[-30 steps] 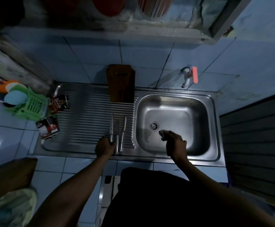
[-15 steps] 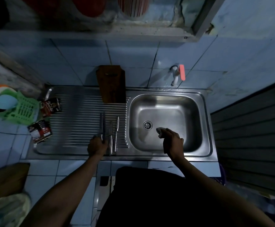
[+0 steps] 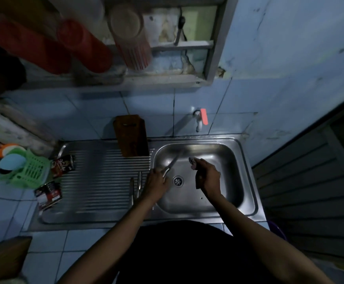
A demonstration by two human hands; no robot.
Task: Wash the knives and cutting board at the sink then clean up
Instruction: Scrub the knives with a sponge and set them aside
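My left hand (image 3: 156, 183) grips a steel knife (image 3: 173, 162) by its handle, the blade pointing up and right over the sink basin (image 3: 228, 160). My right hand (image 3: 207, 175) is over the basin too, and holds a small scrubbing pad (image 3: 192, 161) near the blade tip. Two more knives (image 3: 136, 186) lie side by side on the ribbed drainboard (image 3: 101, 181), just left of my left wrist. A dark wooden cutting board (image 3: 131, 135) leans upright against the tiled wall behind the drainboard.
A wall tap with a red handle (image 3: 202, 117) sits above the basin. Two sachets (image 3: 62, 166) (image 3: 48, 194) lie at the drainboard's left edge beside a green basket (image 3: 26, 171). Red cups (image 3: 81, 46) hang on a shelf overhead. A dark slatted wall stands at right.
My left hand has lifted one knife off the drainboard and carried it right, over the basin. My right hand with the pad has risen toward the blade. The camera has tilted up.
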